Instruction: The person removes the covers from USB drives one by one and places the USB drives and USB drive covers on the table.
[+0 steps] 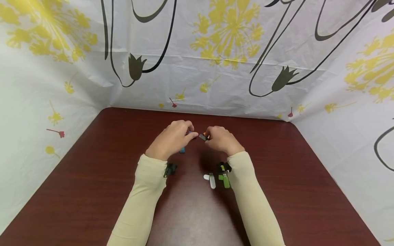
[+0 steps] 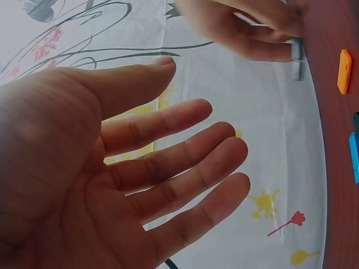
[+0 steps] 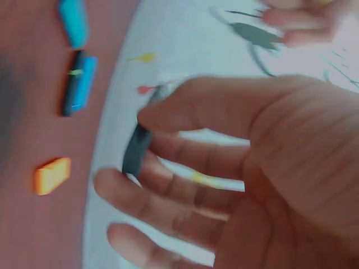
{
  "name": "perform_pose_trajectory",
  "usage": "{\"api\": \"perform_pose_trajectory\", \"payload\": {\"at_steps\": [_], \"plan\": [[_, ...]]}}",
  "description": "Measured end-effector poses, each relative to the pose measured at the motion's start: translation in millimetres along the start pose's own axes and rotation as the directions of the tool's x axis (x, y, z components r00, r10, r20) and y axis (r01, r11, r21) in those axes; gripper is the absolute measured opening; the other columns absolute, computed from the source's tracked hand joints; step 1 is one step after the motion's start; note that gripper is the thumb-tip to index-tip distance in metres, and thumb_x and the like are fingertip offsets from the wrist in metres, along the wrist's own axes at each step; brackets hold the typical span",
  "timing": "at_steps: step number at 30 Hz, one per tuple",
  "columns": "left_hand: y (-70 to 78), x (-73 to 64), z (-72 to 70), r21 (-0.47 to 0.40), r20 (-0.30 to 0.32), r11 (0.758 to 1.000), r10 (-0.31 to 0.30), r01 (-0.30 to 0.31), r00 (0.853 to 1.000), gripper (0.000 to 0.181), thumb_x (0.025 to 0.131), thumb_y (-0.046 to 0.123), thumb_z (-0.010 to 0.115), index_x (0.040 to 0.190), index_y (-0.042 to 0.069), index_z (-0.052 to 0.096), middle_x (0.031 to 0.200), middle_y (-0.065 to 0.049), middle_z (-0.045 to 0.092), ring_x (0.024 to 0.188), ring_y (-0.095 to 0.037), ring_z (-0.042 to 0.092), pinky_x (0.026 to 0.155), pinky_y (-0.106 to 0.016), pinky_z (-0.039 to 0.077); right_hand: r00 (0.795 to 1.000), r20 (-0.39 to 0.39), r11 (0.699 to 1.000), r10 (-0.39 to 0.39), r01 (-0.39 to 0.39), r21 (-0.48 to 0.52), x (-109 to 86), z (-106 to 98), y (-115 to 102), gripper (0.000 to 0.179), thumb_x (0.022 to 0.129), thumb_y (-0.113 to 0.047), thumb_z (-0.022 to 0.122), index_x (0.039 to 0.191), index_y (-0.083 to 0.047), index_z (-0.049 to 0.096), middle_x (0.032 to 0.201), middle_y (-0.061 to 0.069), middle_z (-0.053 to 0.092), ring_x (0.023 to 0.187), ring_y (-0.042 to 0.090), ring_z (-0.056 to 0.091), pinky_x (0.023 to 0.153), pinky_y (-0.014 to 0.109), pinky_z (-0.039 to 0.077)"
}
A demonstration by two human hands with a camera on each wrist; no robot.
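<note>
My right hand (image 1: 223,139) pinches a black USB flash drive (image 3: 136,150) between thumb and fingers, above the table. A greyish end sticks out past the thumb in the right wrist view. My left hand (image 2: 162,162) holds nothing; its fingers are extended and slightly apart. Below the hands lie an orange flash drive (image 3: 53,175), a blue one (image 3: 85,84) against a black one (image 3: 72,84), and a teal one (image 3: 73,22). In the head view the left hand partly covers the blue drive (image 1: 190,132), and the teal drive (image 1: 182,150) shows just below that hand.
Nearer me on the dark red table (image 1: 92,191) lie a white flash drive (image 1: 212,181) and a green one (image 1: 226,181), both with swivelled-out parts. A black and yellow-green item (image 1: 223,167) sits by the right cuff. Patterned white sheets (image 1: 184,85) surround the table.
</note>
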State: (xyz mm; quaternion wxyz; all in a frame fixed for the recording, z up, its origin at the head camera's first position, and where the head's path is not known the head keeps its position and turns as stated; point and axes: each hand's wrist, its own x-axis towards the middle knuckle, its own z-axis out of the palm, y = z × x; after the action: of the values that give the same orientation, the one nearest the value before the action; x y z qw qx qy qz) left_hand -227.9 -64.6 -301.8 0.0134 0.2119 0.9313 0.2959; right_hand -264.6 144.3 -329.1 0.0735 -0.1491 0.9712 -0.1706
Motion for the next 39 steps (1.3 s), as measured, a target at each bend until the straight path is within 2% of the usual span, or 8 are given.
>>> {"api": "perform_pose_trajectory", "payload": {"at_steps": [4, 8, 14, 22, 26, 30, 34, 39], "plan": [[1.6, 0.1, 1.6, 0.006, 0.026, 1.0, -0.009, 0.009, 1.0, 0.031, 0.109, 0.029, 0.068, 0.129, 0.006, 0.069, 0.12, -0.009, 0.067, 0.09, -0.019, 0.065, 0.083, -0.035, 0.058, 0.993, -0.009, 0.992, -0.12, 0.12, 0.024, -15.1, -18, -4, 0.024, 0.098, -0.009, 0.068, 0.121, -0.003, 0.074, 0.102, 0.01, 0.068, 0.088, 0.023, 0.061, 0.079, 0.04, 0.052], [3.1, -0.9, 4.1, 0.018, 0.042, 1.0, -0.013, 0.012, 0.999, 0.033, 0.107, 0.025, 0.072, 0.134, 0.007, 0.067, 0.132, -0.009, 0.065, 0.099, -0.021, 0.065, 0.088, -0.036, 0.058, 0.981, -0.064, 0.983, -0.183, 0.184, 0.016, -29.9, -31, -8, 0.019, 0.096, -0.007, 0.073, 0.115, -0.006, 0.075, 0.101, 0.007, 0.067, 0.088, 0.022, 0.061, 0.08, 0.039, 0.053], [6.2, 0.5, 7.1, 0.018, 0.023, 0.998, 0.056, -0.056, 0.998, 0.039, 0.102, 0.022, 0.079, 0.136, 0.007, 0.069, 0.132, -0.008, 0.068, 0.108, -0.022, 0.066, 0.092, -0.037, 0.059, 0.961, -0.127, 0.968, -0.245, 0.251, 0.031, -45.0, -42, -12, 0.017, 0.095, -0.004, 0.077, 0.111, -0.007, 0.077, 0.104, 0.005, 0.072, 0.09, 0.019, 0.069, 0.083, 0.041, 0.058], [13.1, 0.9, 11.2, 0.008, -0.068, 0.981, 0.193, -0.193, 0.979, 0.021, 0.098, 0.014, 0.082, 0.117, 0.004, 0.078, 0.104, -0.005, 0.071, 0.092, -0.02, 0.067, 0.081, -0.032, 0.058, 0.941, -0.179, 0.955, -0.287, 0.296, 0.03, -51.9, -46, -13, 0.017, 0.093, -0.003, 0.079, 0.109, -0.008, 0.079, 0.101, 0.004, 0.074, 0.087, 0.017, 0.071, 0.081, 0.04, 0.058], [13.9, 1.1, 12.5, 0.012, -0.096, 0.978, 0.21, -0.21, 0.973, 0.016, 0.099, 0.012, 0.081, 0.113, 0.004, 0.079, 0.1, -0.006, 0.07, 0.089, -0.019, 0.065, 0.079, -0.031, 0.058, 0.932, -0.2, 0.948, -0.303, 0.316, 0.036, -52.8, -47, -13, 0.017, 0.093, -0.003, 0.08, 0.109, -0.009, 0.079, 0.102, 0.004, 0.075, 0.085, 0.016, 0.071, 0.08, 0.039, 0.059], [13.5, 1.4, 12.4, 0.028, -0.116, 0.974, 0.225, -0.224, 0.967, 0.016, 0.099, 0.011, 0.081, 0.112, 0.003, 0.079, 0.099, -0.007, 0.07, 0.088, -0.019, 0.064, 0.079, -0.031, 0.057, 0.932, -0.201, 0.947, -0.303, 0.318, 0.046, -53.1, -46, -15, 0.018, 0.093, -0.003, 0.08, 0.109, -0.008, 0.078, 0.103, 0.004, 0.074, 0.086, 0.018, 0.071, 0.08, 0.039, 0.058], [13.4, 1.6, 12.2, 0.048, -0.126, 0.971, 0.238, -0.233, 0.963, 0.015, 0.099, 0.011, 0.08, 0.111, 0.002, 0.079, 0.098, -0.007, 0.069, 0.088, -0.02, 0.063, 0.079, -0.031, 0.057, 0.93, -0.199, 0.947, -0.31, 0.321, 0.027, -51.7, -44, -16, 0.018, 0.092, -0.006, 0.084, 0.109, -0.008, 0.078, 0.103, 0.005, 0.074, 0.09, 0.023, 0.071, 0.082, 0.039, 0.057], [13.0, 2.2, 13.2, 0.058, -0.13, 0.965, 0.262, -0.256, 0.956, 0.014, 0.099, 0.01, 0.08, 0.11, 0.001, 0.079, 0.097, -0.008, 0.069, 0.089, -0.021, 0.064, 0.08, -0.032, 0.057, 0.922, -0.212, 0.944, -0.323, 0.331, 0.004, -49.8, -42, -16, 0.018, 0.092, -0.007, 0.086, 0.107, -0.009, 0.078, 0.101, 0.004, 0.074, 0.09, 0.021, 0.069, 0.082, 0.039, 0.057]]}}
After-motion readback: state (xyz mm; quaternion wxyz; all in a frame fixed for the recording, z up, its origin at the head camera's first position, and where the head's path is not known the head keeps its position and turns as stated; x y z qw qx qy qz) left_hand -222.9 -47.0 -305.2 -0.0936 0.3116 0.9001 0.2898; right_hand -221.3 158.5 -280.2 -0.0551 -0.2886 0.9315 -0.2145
